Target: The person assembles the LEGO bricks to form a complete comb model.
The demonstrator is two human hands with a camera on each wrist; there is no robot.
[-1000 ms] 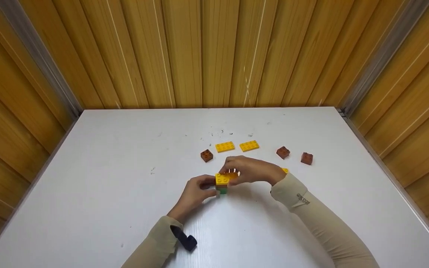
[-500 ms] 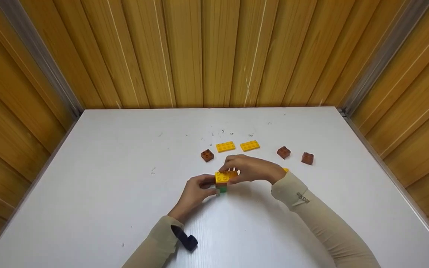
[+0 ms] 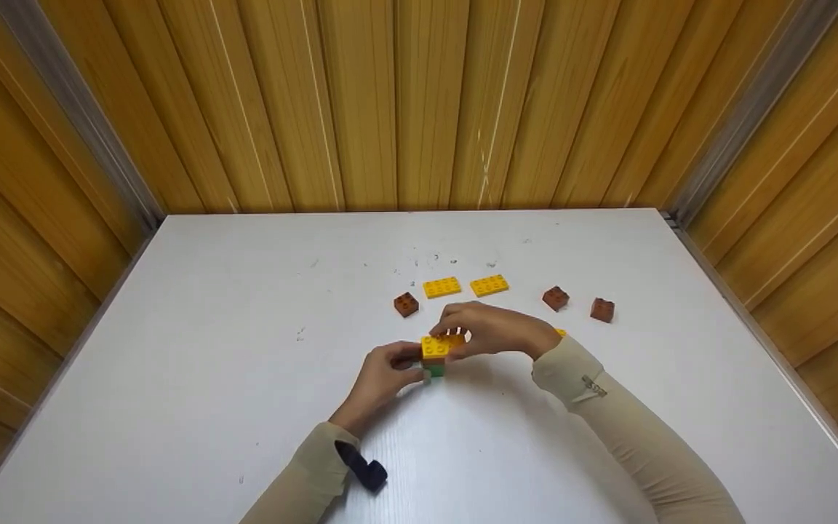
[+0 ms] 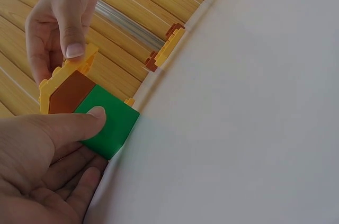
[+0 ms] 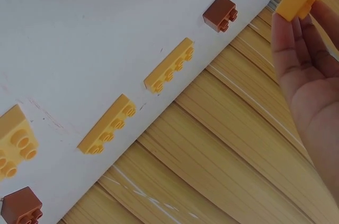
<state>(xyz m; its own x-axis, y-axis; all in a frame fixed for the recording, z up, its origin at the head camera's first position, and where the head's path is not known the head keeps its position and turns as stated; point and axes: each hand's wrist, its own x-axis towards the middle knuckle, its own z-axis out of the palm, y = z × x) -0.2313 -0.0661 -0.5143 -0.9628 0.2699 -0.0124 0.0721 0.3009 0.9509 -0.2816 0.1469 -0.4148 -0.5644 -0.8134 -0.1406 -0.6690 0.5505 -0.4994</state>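
A small stack of building bricks stands on the white table between both hands. At its bottom is a green brick [image 4: 119, 123], with a brown brick [image 4: 71, 92] above it and a yellow plate [image 3: 435, 346] on top, overhanging to the right. My left hand [image 3: 377, 380] grips the stack's lower part; in the left wrist view its thumb lies across the green brick. The right hand [image 3: 492, 329] pinches the overhanging end of the yellow plate, thumb on the near side and fingers on the far side. Those fingers partly hide the plate.
Beyond the hands lie two yellow plates [image 3: 441, 287] and a brown brick [image 3: 406, 304]. Two more brown bricks [image 3: 556, 298] sit farther right. Another yellow piece [image 5: 15, 142] is mostly hidden behind the right wrist in the head view. Wood-patterned panels [image 3: 419, 109] enclose the table's back and sides.
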